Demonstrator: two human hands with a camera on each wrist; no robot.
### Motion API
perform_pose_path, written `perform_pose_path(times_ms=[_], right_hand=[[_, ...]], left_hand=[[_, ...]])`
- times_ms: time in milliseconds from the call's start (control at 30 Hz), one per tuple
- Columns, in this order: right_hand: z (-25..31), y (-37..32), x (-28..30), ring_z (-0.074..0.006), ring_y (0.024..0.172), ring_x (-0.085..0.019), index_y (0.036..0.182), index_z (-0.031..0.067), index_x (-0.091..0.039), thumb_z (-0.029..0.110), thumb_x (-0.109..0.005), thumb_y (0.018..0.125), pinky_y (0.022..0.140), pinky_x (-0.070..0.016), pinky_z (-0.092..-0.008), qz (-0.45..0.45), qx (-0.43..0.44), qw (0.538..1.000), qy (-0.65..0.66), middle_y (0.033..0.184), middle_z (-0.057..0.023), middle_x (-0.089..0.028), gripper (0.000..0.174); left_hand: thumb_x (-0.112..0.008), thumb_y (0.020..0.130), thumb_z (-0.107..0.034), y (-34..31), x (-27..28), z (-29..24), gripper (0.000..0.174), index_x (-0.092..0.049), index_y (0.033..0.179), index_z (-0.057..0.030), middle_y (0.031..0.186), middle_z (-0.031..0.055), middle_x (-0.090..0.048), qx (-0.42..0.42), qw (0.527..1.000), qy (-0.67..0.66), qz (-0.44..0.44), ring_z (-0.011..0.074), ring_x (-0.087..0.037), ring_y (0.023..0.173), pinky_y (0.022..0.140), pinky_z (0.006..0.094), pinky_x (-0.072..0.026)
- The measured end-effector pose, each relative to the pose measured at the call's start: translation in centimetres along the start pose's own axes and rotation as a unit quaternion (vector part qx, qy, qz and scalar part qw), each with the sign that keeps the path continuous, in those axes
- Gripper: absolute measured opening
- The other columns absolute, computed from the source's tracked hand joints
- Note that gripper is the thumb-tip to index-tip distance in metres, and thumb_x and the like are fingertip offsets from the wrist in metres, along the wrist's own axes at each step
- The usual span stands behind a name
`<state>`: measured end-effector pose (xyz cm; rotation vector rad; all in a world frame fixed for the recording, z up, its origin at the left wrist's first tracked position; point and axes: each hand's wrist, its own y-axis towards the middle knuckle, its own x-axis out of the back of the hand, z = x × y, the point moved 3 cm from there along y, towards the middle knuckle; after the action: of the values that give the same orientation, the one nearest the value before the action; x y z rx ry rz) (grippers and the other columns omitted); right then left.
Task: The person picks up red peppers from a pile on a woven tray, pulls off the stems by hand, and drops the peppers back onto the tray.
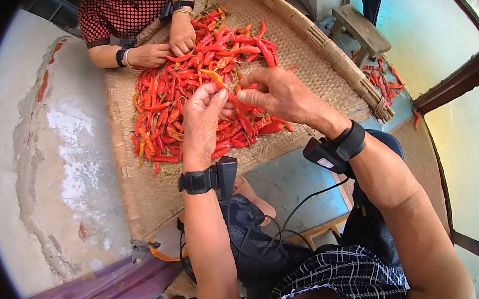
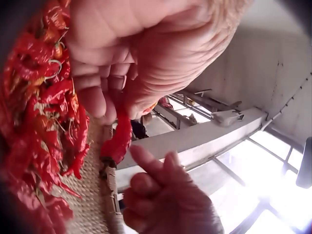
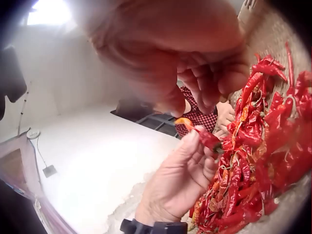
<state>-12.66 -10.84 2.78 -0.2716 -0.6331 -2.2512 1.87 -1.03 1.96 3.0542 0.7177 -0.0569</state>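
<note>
Progress: one pepper point(image 2: 122, 139) was in work, and the big heap point(image 1: 157, 126) in the tray point(image 1: 316, 73) was, by my read, mostly left to go through. Saw nothing that marked a finished batch, so couldn't put a figure on done. A few floor peppers point(image 1: 385, 81) lay well right of the grips, near the stool point(image 1: 363, 30); couldn't tell if handled or just dropped.

Pepper looked red along the body, orange at one end, darker at the other, slightly bent, skin glossy. Heap pieces looked wrinkled, mostly red with some orange, several with stems on.

Left grip point(image 1: 203, 118): holding the pepper, thumb against fingers, above the near part of the heap. Right grip point(image 1: 283, 94): narrow, thumb and index a little apart, nothing seen between them, just beside the pepper. Other person's hands point(image 1: 181, 37) were at the heap's far side, beyond both grips.
</note>
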Motion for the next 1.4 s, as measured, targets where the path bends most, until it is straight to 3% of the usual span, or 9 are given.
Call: perform_pose_path(times_ms=[167,467,600,667,767,900,1000,1200,1400], right_hand=[[-0.1,0.0,-0.9,-0.0334,0.064,-0.061,0.085,-0.0013,-0.064,0.027,-0.064,0.083,0.059,-0.0461,-0.0411,0.093,-0.056,0.993,-0.034,0.064,-0.0181,-0.06,0.028],[-0.1,1.0,2.4,-0.017,0.057,-0.055,0.088,-0.0018,-0.063,0.02,-0.062,0.084,0.053,-0.043,-0.0337,-0.123,-0.042,0.988,0.082,0.061,-0.0104,-0.057,0.022],[-0.4,1.3,4.1,-0.0133,0.055,-0.051,0.087,-0.0023,-0.063,0.019,-0.061,0.084,0.051,-0.0411,-0.0313,-0.165,-0.025,0.979,0.119,0.059,-0.0079,-0.055,0.021],[-0.5,1.2,4.5,-0.013,0.054,-0.051,0.087,-0.0024,-0.063,0.018,-0.06,0.084,0.05,-0.041,-0.0307,-0.166,-0.038,0.979,0.11,0.059,-0.0079,-0.055,0.021],[-0.7,0.7,4.6,-0.0137,0.054,-0.053,0.085,-0.0025,-0.063,0.018,-0.059,0.083,0.051,-0.0426,-0.0303,-0.18,-0.015,0.976,0.12,0.06,-0.0092,-0.058,0.021],[-0.1,0.3,5.6,-0.0157,0.053,-0.054,0.085,-0.0023,-0.063,0.017,-0.06,0.083,0.05,-0.0434,-0.0319,-0.163,-0.01,0.983,0.087,0.06,-0.0102,-0.058,0.02],[-0.1,0.2,6.1,-0.0193,0.055,-0.058,0.084,-0.0026,-0.063,0.016,-0.06,0.082,0.051,-0.0449,-0.0332,-0.155,-0.028,0.985,0.073,0.06,-0.0118,-0.059,0.019],[0.3,0.0,4.6,-0.036,0.068,-0.062,0.087,-0.0031,-0.063,0.017,-0.061,0.079,0.06,-0.0481,-0.0403,-0.156,0.029,0.983,-0.093,0.071,-0.0207,-0.062,0.022],[-0.2,1.0,2.5,-0.0268,0.06,-0.062,0.079,-0.0015,-0.065,0.026,-0.066,0.079,0.056,-0.0469,-0.0379,-0.064,-0.048,0.997,0.014,0.063,-0.0176,-0.06,0.028]], left_hand=[[-0.059,0.09,-0.017,0.0,-0.8,-0.4,0.016,-0.06,0.096,-0.0023,0.079,0.001,-0.061,-0.042,0.999,-0.019,0.008,0.0068,-0.057,0.068,0.061,0.0199,-0.0458],[-0.062,0.088,-0.017,5.5,5.0,-1.8,0.023,-0.055,0.105,-0.0034,0.09,0.0035,-0.061,-0.099,0.964,-0.174,-0.177,0.0077,-0.057,0.074,0.06,0.021,-0.049],[-0.062,0.083,-0.018,6.0,2.9,3.1,0.024,-0.062,0.103,-0.004,0.08,0.0032,-0.063,-0.037,0.955,0.279,-0.092,0.009,-0.057,0.067,0.057,0.0227,-0.0461],[-0.062,0.081,-0.017,6.0,-0.4,4.2,0.028,-0.061,0.105,-0.0008,0.083,0.0125,-0.065,-0.201,0.829,0.521,-0.018,0.0228,-0.062,0.071,0.063,0.0333,-0.0489],[-0.062,0.08,-0.018,6.4,-3.1,4.7,0.026,-0.06,0.1,-0.0015,0.085,0.023,-0.063,-0.209,0.806,0.553,-0.016,0.0405,-0.058,0.085,0.074,0.0457,-0.0471],[-0.061,0.078,-0.019,7.0,-3.9,5.2,0.021,-0.06,0.091,-0.0016,0.086,0.0228,-0.063,-0.152,0.792,0.591,-0.014,0.0398,-0.059,0.085,0.074,0.0466,-0.0469],[-0.059,0.078,-0.017,7.3,-3.5,5.4,0.02,-0.06,0.09,-0.0016,0.085,0.0223,-0.063,-0.083,0.835,0.544,0.027,0.0401,-0.058,0.083,0.072,0.0462,-0.0466],[-0.055,0.086,-0.013,5.3,-3.5,1.6,0.011,-0.054,0.089,-0.0022,0.073,0.0057,-0.059,-0.096,0.949,0.302,-0.001,0.0118,-0.058,0.072,0.066,0.0274,-0.0463],[-0.054,0.093,-0.018,1.1,-4.5,-2.2,0.014,-0.053,0.096,-0.0044,0.075,0.0,-0.058,-0.083,0.989,0.109,0.059,0.0046,-0.052,0.061,0.056,0.0189,-0.043]])
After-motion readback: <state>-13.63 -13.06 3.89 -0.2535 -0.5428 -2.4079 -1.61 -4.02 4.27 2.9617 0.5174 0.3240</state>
